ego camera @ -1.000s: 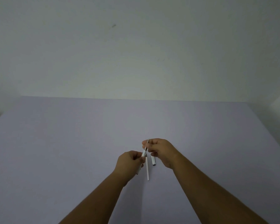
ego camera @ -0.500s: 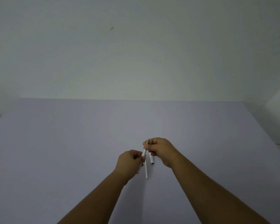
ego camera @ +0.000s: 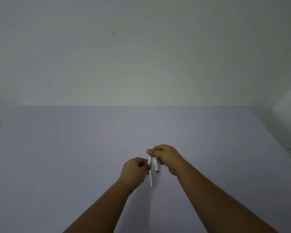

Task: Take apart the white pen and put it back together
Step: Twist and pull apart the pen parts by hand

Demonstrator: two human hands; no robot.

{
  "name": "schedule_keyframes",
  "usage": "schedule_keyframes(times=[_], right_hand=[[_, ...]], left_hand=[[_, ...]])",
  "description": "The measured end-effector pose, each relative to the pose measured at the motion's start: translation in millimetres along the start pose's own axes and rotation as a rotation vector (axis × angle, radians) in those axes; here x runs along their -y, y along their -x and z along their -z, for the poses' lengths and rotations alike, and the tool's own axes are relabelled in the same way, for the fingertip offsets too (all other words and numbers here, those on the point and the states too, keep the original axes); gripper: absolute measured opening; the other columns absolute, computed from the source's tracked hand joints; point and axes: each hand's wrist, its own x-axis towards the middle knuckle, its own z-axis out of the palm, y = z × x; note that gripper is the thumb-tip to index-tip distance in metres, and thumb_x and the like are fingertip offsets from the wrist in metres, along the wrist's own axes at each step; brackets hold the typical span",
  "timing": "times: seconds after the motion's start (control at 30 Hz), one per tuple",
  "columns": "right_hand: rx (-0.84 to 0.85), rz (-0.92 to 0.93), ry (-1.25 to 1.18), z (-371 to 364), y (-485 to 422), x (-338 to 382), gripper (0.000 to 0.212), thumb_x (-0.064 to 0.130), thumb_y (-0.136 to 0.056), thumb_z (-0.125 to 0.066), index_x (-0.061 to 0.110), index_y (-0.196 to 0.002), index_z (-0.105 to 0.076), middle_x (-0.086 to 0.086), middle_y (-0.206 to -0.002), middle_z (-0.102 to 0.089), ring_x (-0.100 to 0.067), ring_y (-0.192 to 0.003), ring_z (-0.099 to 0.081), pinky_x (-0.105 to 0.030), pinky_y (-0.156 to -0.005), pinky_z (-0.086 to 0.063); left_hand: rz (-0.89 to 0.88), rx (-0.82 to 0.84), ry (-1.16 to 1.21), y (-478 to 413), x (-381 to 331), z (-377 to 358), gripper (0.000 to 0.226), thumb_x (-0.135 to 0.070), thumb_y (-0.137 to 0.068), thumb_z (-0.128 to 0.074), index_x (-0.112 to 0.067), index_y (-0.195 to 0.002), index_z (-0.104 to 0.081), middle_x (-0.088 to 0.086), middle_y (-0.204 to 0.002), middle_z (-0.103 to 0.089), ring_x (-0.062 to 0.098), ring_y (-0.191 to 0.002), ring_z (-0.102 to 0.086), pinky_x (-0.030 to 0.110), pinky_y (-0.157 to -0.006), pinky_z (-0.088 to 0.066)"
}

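Over a lilac table (ego camera: 74, 157), two hands work a dismantled white pen.
Left hand (ego camera: 134, 170) pinches the barrel (ego camera: 149, 160); right hand (ego camera: 166, 157) grips the tip section (ego camera: 154, 147).

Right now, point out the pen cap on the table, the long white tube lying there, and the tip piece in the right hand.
pen cap (ego camera: 156, 165): head view, mid-body.
long white tube (ego camera: 151, 179): head view, lower half.
tip piece (ego camera: 154, 147): head view, exposed end above the fingers.
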Motion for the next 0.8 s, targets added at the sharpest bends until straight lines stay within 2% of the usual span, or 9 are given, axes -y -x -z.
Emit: schedule_keyframes(times=[0.07,0.13,0.2,0.33,0.43,0.53,0.6,0.73,0.8], right_hand=[[0.0,0.02,-0.002,1.0,-0.4,-0.7,0.003,0.018,-0.083,-0.069,0.02,-0.082,-0.068,0.001,-0.084,-0.067,-0.015,-0.081,-0.058,-0.027,-0.074,-0.049],[0.04,0.04,-0.034,2.6,0.1,1.1,0.013,0.009,-0.086,-0.064,0.021,-0.088,-0.069,-0.003,-0.096,-0.07,-0.016,-0.089,-0.06,-0.026,-0.077,-0.05],[0.055,0.033,-0.05,2.9,0.9,1.9,0.011,0.014,-0.087,-0.064,0.022,-0.093,-0.069,-0.005,-0.102,-0.07,-0.016,-0.091,-0.059,-0.027,-0.078,-0.049],[-0.009,0.031,0.009,0.4,2.1,0.3,0.002,0.022,-0.084,-0.069,0.022,-0.085,-0.067,0.003,-0.088,-0.067,-0.016,-0.086,-0.059,-0.024,-0.072,-0.048],[0.023,0.049,-0.031,1.1,1.9,1.2,0.02,0.005,-0.089,-0.057,0.019,-0.1,-0.067,0.001,-0.095,-0.07,-0.017,-0.095,-0.063,-0.024,-0.076,-0.049],[0.01,0.027,-0.025,-0.2,3.7,3.9,0.026,0.019,-0.088,-0.063,0.015,-0.114,-0.064,-0.002,-0.101,-0.067,-0.014,-0.089,-0.059,-0.026,-0.077,-0.048],[-0.036,0.015,0.022,-2.1,3.2,3.5,0.028,0.027,-0.083,-0.07,0.015,-0.108,-0.066,0.0,-0.096,-0.065,-0.014,-0.086,-0.058,-0.026,-0.074,-0.047],[0.002,0.027,-0.011,-1.5,0.8,3.3,0.029,0.01,-0.087,-0.06,0.019,-0.114,-0.062,0.0,-0.099,-0.069,-0.018,-0.1,-0.063,-0.027,-0.079,-0.046],[0.008,0.006,-0.016,-1.6,1.9,4.6,0.033,0.018,-0.086,-0.063,0.018,-0.12,-0.06,-0.001,-0.103,-0.067,-0.015,-0.093,-0.06,-0.027,-0.079,-0.046]], left_hand=[[0.001,-0.002,-0.005,0.3,-0.2,-0.6,0.014,-0.019,-0.092,-0.06,-0.012,-0.096,-0.07,0.003,-0.079,-0.069,0.013,-0.064,-0.059,0.015,-0.053,-0.047],[0.004,-0.007,-0.01,0.0,-0.5,-0.7,0.013,-0.019,-0.092,-0.059,-0.012,-0.094,-0.07,0.003,-0.079,-0.068,0.013,-0.064,-0.058,0.016,-0.053,-0.046],[0.006,-0.011,-0.005,-0.1,-0.4,-0.4,0.014,-0.019,-0.092,-0.059,-0.012,-0.096,-0.07,0.004,-0.08,-0.068,0.013,-0.065,-0.059,0.016,-0.054,-0.047],[0.007,-0.006,0.006,2.0,-0.3,-0.8,0.016,-0.019,-0.092,-0.059,-0.011,-0.099,-0.071,0.005,-0.082,-0.07,0.014,-0.067,-0.06,0.016,-0.055,-0.048],[0.016,-0.01,0.003,2.1,0.0,-1.8,0.016,-0.019,-0.092,-0.059,-0.012,-0.1,-0.07,0.004,-0.082,-0.069,0.013,-0.066,-0.059,0.016,-0.054,-0.047],[0.011,-0.008,0.009,3.1,0.4,-1.4,0.014,-0.019,-0.092,-0.058,-0.013,-0.099,-0.07,0.004,-0.083,-0.069,0.013,-0.067,-0.06,0.016,-0.056,-0.048],[0.01,-0.005,0.005,3.9,0.5,-1.6,0.014,-0.018,-0.093,-0.058,-0.013,-0.099,-0.069,0.003,-0.082,-0.069,0.013,-0.067,-0.06,0.016,-0.056,-0.048],[0.029,-0.014,0.003,3.8,1.8,-2.8,0.016,-0.018,-0.092,-0.058,-0.012,-0.102,-0.07,0.002,-0.081,-0.069,0.011,-0.065,-0.06,0.015,-0.054,-0.046],[0.034,-0.016,0.006,4.0,1.7,-2.3,0.016,-0.019,-0.093,-0.059,-0.012,-0.102,-0.07,0.001,-0.08,-0.068,0.01,-0.064,-0.06,0.014,-0.053,-0.045]])
